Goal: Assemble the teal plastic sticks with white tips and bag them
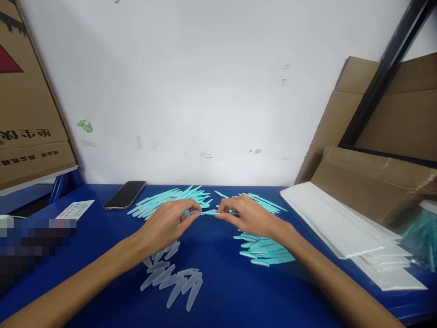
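Observation:
Between my hands a thin teal stick (209,212) lies level above the blue table. My left hand (173,217) pinches its left end, where a small teal piece and a clear part show at the fingertips. My right hand (244,214) pinches the stick near its right end. Behind my left hand is a pile of teal sticks (150,205), and another group of teal sticks (264,202) lies behind my right hand. More teal pieces (262,249) sit just in front of my right wrist. Frosted clear caps (174,280) are scattered in front of my left hand.
A phone (125,195) and a white card (75,209) lie at the back left. White flat bags (341,223) are stacked at the right, beside a clear bag of teal items (421,234). Cardboard (372,182) leans at the right; a carton (30,100) stands left.

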`<state>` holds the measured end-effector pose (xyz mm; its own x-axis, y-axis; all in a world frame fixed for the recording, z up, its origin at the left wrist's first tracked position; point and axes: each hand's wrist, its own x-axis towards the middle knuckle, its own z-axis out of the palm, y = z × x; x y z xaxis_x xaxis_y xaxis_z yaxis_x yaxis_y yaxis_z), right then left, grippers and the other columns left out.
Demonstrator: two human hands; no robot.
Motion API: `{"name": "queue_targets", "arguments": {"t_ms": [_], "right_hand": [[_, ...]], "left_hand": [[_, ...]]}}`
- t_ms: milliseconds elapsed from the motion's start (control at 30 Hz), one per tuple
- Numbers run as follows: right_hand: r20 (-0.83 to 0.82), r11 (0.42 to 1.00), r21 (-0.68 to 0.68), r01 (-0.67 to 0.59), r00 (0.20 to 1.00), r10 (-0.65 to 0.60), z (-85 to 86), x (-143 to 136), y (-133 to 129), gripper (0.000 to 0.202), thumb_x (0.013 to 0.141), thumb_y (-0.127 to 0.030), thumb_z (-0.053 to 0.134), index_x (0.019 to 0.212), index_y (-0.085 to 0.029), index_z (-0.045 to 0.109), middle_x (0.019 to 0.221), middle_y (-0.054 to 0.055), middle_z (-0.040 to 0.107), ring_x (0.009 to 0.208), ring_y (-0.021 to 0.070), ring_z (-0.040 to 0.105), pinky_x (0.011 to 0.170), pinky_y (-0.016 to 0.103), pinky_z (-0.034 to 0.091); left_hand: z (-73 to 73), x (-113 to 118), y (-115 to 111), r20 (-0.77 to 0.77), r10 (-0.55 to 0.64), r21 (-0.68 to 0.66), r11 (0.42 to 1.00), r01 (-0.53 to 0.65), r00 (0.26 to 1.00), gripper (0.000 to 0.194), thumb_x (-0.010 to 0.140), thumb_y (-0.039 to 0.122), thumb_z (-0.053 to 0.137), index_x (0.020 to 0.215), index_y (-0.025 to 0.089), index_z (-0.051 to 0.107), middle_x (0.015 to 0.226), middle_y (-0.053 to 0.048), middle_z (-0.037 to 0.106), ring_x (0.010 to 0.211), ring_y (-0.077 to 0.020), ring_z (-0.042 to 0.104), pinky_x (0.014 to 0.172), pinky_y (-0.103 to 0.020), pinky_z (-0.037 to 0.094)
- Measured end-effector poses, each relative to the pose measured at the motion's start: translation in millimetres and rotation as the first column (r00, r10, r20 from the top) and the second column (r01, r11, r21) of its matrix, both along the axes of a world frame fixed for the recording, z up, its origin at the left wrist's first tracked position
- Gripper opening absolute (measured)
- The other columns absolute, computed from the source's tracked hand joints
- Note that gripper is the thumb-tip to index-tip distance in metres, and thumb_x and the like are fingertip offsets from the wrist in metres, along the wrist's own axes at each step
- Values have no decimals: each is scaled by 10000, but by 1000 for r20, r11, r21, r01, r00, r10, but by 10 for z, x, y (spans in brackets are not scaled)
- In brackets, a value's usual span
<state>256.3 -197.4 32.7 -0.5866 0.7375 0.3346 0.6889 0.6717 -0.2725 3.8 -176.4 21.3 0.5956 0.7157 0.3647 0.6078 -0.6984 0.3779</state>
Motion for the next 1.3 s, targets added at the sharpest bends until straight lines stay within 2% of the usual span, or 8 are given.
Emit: {"name": "queue_targets", "arguments": {"t_ms": [367, 567, 767, 867, 967, 1067, 1200, 1300], "right_hand": [[-19, 1000, -14, 24, 1000, -24, 55, 24, -15, 211, 992, -369, 498, 981, -232, 659, 857, -10, 709, 606, 114, 554, 608, 254, 334], [2, 999, 3, -46, 999, 46, -31, -89, -27, 189, 1000, -295, 479, 951, -212, 641, 789, -3, 676, 665, 128, 568, 616, 245, 335], [-83, 996, -10, -83, 993, 82, -6, -178, -111, 194, 1005, -270, 468, 948, -198, 639, 783, -3, 655, 650, 113, 547, 604, 232, 346], [-23, 998, 3, -61, 998, 61, 38, -174, -134, 210, 1014, -289, 452, 958, -199, 634, 734, -11, 640, 615, 111, 528, 588, 239, 320], [91, 999, 45, -18, 996, 14, 53, -138, -110, 244, 1018, -360, 439, 995, -209, 629, 680, -19, 630, 573, 115, 506, 562, 249, 277], [165, 994, 108, 34, 985, -52, 23, -20, -7, 228, 1006, -366, 468, 976, -225, 644, 822, 7, 680, 679, 132, 559, 571, 251, 267], [237, 987, 88, 134, 960, -151, -88, 239, 230, 211, 978, -344, 521, 942, -231, 695, 906, 31, 690, 784, 161, 607, 607, 252, 312], [236, 985, 47, 167, 956, -173, -190, 379, 385, 231, 975, -341, 519, 945, -237, 723, 937, 36, 711, 839, 183, 633, 655, 260, 359]], "left_hand": [[-21, 19, -22, 116, 16, -65, 998, -8, 993, 291, 986, 431, 462, 1062, 227, 656, 986, -17, 712, 576, -114, 629, 572, -251, 484], [-14, 51, -74, 131, -84, -50, 995, 91, 988, 224, 958, 350, 539, 1023, 218, 708, 854, -10, 716, 567, -114, 621, 558, -236, 473], [82, 68, -194, 259, -25, -194, 978, 77, 965, 210, 919, 383, 599, 934, 229, 740, 719, 12, 698, 486, -106, 602, 501, -227, 461], [104, 69, -179, 267, 20, -270, 961, 55, 963, 264, 896, 424, 623, 1072, 241, 697, 703, 21, 694, 507, -125, 621, 504, -233, 470], [114, 47, -115, 261, 68, -339, 940, 25, 963, 451, 893, 483, 607, 1292, 278, 560, 861, 7, 724, 582, -145, 652, 528, -247, 494], [150, -2, -63, 209, 115, -308, 950, -47, 971, 462, 900, 533, 564, 1289, 283, 552, 936, -6, 714, 598, -141, 624, 520, -247, 466], [266, -51, -110, 14, -25, -321, 947, 28, 1000, 309, 906, 497, 546, 949, 230, 696, 743, 6, 650, 575, -122, 535, 509, -231, 381], [360, -53, -208, -97, -193, -508, 853, 119, 976, 276, 853, 491, 619, 969, 256, 706, 722, 18, 617, 617, -132, 540, 510, -223, 371]]}}
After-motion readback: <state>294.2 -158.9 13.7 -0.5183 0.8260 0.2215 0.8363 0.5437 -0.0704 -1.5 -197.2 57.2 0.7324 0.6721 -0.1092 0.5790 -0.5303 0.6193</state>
